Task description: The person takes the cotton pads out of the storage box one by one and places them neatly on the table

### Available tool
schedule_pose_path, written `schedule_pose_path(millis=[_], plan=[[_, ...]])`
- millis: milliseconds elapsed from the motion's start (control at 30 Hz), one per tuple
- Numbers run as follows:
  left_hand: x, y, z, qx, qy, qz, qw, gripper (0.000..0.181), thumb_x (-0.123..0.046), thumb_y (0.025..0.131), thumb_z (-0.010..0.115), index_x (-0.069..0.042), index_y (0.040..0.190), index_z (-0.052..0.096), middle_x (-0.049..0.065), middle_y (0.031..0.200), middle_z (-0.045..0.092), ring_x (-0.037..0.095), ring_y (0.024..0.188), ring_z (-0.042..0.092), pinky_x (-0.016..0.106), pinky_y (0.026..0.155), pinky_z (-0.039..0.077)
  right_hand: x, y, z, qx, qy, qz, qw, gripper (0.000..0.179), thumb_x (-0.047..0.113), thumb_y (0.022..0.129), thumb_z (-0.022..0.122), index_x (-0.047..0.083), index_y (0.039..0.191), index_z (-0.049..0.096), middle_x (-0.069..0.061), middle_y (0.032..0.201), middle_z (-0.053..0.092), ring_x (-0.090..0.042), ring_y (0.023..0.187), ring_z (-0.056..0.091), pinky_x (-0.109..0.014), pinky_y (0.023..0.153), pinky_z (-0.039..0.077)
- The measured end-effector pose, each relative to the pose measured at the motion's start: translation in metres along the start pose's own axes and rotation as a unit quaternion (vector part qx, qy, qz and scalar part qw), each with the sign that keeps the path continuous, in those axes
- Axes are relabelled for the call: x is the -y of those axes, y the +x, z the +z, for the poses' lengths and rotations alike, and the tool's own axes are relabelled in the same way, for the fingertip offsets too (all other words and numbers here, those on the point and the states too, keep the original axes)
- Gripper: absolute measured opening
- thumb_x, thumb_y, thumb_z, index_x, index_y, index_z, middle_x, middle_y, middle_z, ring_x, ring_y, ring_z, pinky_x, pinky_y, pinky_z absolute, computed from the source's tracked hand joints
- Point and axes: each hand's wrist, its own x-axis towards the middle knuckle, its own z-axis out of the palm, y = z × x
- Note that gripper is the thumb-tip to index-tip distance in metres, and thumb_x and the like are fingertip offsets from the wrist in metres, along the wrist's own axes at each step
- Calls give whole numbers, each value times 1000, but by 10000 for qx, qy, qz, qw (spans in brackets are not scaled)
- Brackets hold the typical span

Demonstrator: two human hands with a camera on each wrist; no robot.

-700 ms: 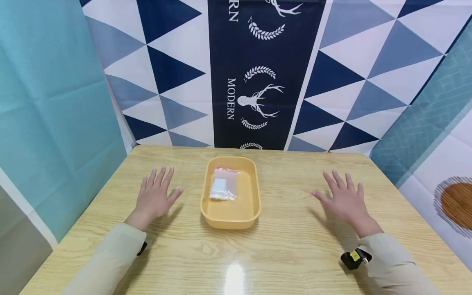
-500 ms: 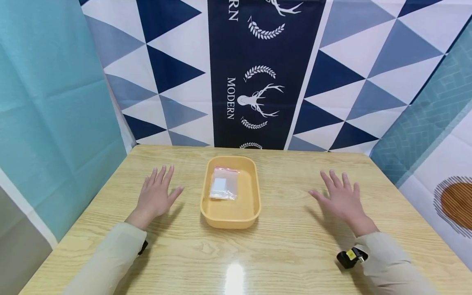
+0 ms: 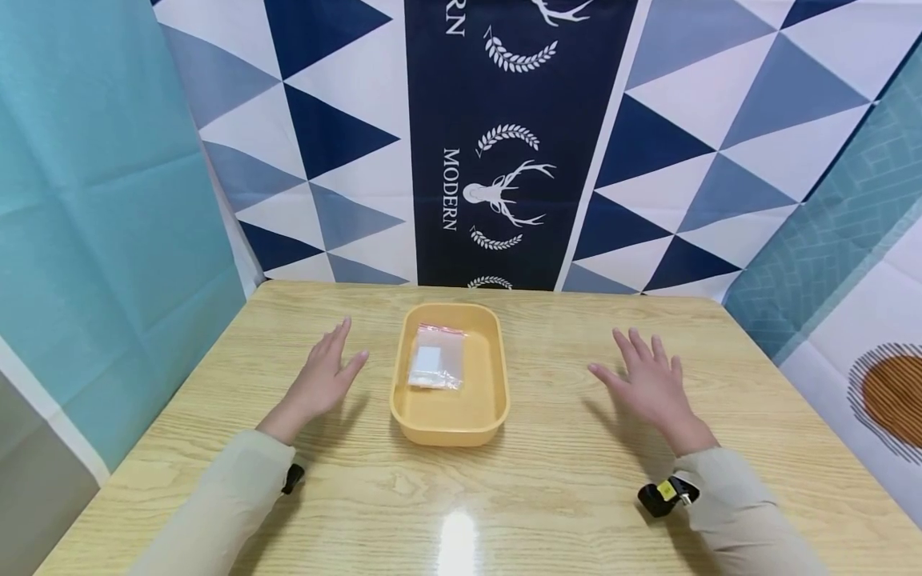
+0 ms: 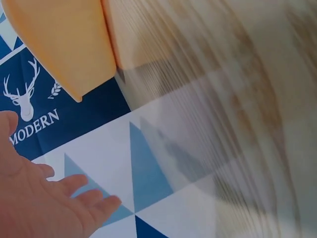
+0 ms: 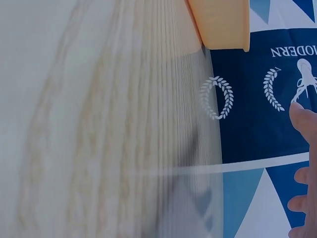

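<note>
A shallow yellow plastic tub (image 3: 486, 400) stands mid-table, and a small clear zip bag (image 3: 448, 370) with a red-edged top lies inside it toward the left, a pale label or card showing through. Left of the tub, my left hand (image 3: 320, 384) hovers over the wood with fingers extended and thumb toward the tub. To the right, my right hand (image 3: 651, 388) is spread in the same way, farther from the tub. Neither hand holds anything. Both wrist views show the tub's outer wall (image 4: 69, 44) beyond the fingers; the bag is hidden there.
The light wood table (image 3: 374, 512) has a glossy light reflection near its front. A patterned cloth (image 3: 497, 160) with a deer and triangles hangs behind the far edge. Teal cloth (image 3: 115, 200) hangs at the left, and another cloth (image 3: 850, 264) at the right.
Both hands have moved inward toward the tub, the right one farther. The left hand has turned more edge-on, its fingers closer together. The tub and bag have not moved.
</note>
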Motion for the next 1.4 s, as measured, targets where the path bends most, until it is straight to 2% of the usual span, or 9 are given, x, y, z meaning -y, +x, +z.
schedule_pose_path(millis=[167,300,467,567,733,1033,1400], plan=[[-5,3,1,206,-804,-111,9965,69,-46,100,29,-8,150,0,24,151,12,43,135,13,62,107,15,4,2,2,-8,104,22,9999,83,60,91,40,5,149,16,-29,148,13,-52,132,-3,-75,96,-1],[-9,5,3,363,-1457,-205,9885,69,-49,99,28,-12,150,0,24,149,17,41,134,21,58,107,21,9,5,3,-26,190,21,9998,83,60,91,40,5,149,17,-29,148,14,-52,132,-2,-75,96,0],[-12,7,7,447,-2004,-371,9780,66,-48,99,29,-15,151,4,24,147,25,42,130,30,57,103,30,17,8,5,15,229,73,9997,84,62,91,39,5,149,17,-28,149,13,-52,133,-1,-74,97,2],[-13,9,9,516,-2520,-382,9656,64,-42,100,34,-16,151,6,25,145,26,44,126,35,56,100,35,21,9,7,31,263,100,9996,84,62,90,39,5,149,17,-28,149,13,-51,133,-1,-74,98,2],[-15,13,15,759,-3335,-449,9386,68,-29,99,46,-14,151,6,25,146,23,41,127,35,51,98,40,26,11,10,11,351,101,9993,84,62,90,40,5,148,18,-27,149,13,-50,134,-1,-73,99,2],[-21,19,28,1271,-3904,-775,9085,77,-16,92,58,-13,151,8,23,147,23,41,121,43,44,89,49,40,17,16,-16,472,-21,9989,84,62,90,42,6,148,19,-25,150,13,-49,134,1,-70,102,3],[-20,20,34,1599,-4152,-685,8930,76,-8,88,62,-9,149,16,23,144,27,39,118,47,41,86,52,55,33,24,-198,986,-126,9949,81,59,90,43,5,148,22,-24,150,16,-45,136,7,-64,106,8]])
